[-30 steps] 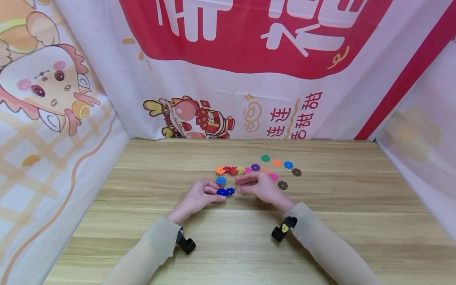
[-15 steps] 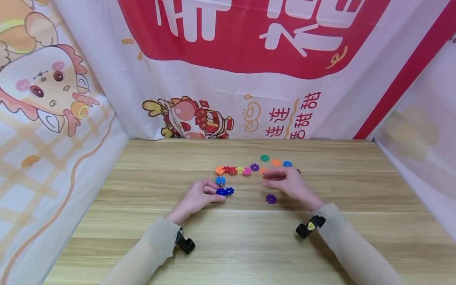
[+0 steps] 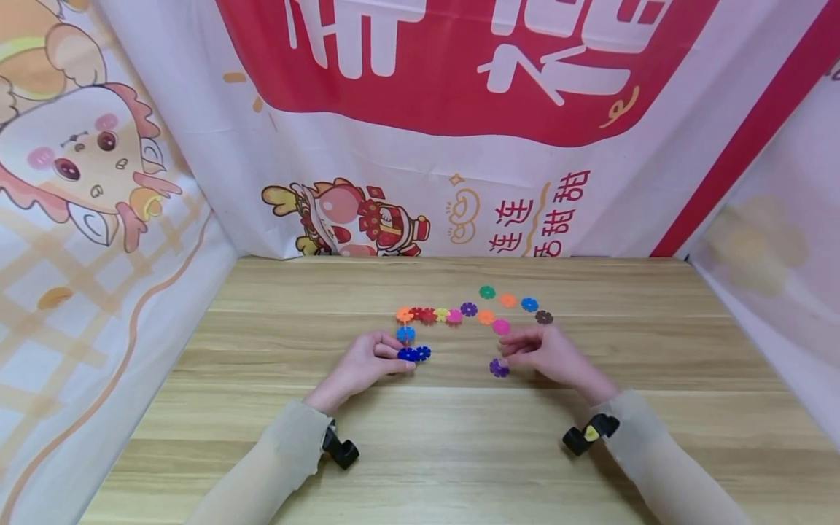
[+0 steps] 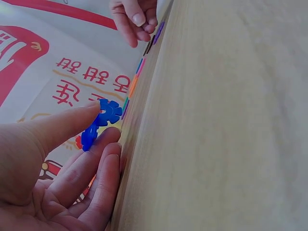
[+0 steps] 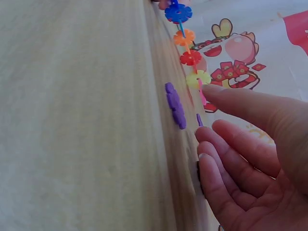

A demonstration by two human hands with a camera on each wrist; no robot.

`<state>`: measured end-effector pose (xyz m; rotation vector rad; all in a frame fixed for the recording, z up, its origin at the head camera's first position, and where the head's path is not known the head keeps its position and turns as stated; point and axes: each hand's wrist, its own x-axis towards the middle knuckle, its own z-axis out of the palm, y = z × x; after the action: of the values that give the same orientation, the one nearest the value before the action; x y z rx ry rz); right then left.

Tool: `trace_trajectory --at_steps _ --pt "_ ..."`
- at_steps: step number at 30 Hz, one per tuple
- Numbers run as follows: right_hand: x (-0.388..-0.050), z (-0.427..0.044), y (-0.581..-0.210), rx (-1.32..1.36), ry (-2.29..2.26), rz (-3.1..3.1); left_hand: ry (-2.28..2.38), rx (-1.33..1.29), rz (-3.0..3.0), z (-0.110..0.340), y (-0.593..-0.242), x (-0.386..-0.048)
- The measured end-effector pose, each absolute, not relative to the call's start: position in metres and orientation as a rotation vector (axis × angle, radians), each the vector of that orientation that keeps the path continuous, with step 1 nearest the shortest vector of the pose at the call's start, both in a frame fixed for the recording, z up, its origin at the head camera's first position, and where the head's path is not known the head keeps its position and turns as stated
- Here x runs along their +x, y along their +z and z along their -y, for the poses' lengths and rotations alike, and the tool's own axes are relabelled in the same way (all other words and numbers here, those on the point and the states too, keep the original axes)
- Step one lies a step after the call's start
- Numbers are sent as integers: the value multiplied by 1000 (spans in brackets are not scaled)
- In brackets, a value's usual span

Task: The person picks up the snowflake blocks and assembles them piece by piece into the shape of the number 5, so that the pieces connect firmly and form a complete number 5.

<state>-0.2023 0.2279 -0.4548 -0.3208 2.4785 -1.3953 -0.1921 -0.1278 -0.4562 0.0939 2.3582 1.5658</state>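
My left hand [image 3: 367,362] pinches a dark blue snowflake disc [image 4: 89,137] between thumb and fingers. A second dark blue disc [image 4: 109,113] is joined to it, at the near end of a linked chain. From there the chain runs through a lighter blue disc [image 3: 405,334] to an orange disc [image 3: 405,314], then right through red discs [image 3: 427,315], a yellow one [image 3: 442,315] and a pink one [image 3: 454,316]. My right hand [image 3: 547,356] hovers beside a loose purple disc [image 3: 499,367], thumb and fingers apart with nothing between them. The purple disc lies on the table [image 5: 175,106].
Loose discs lie behind and left of the right hand: purple [image 3: 469,309], orange [image 3: 485,317], pink [image 3: 502,327], green [image 3: 486,292], another orange [image 3: 508,300], blue [image 3: 529,304] and brown [image 3: 543,317]. A printed cloth [image 3: 367,160] hangs behind the wooden table [image 3: 420,452].
My right hand has moved right, away from the chain's dark blue end, then nearer to me beside the purple disc. The left hand keeps its pinch in the same place.
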Motion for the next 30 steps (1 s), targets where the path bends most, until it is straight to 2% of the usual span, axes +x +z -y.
trace_trajectory --at_steps 30 --pt "-200 -214 -452 -441 -1107 -2557 1628 108 -2350 130 -459 -192"
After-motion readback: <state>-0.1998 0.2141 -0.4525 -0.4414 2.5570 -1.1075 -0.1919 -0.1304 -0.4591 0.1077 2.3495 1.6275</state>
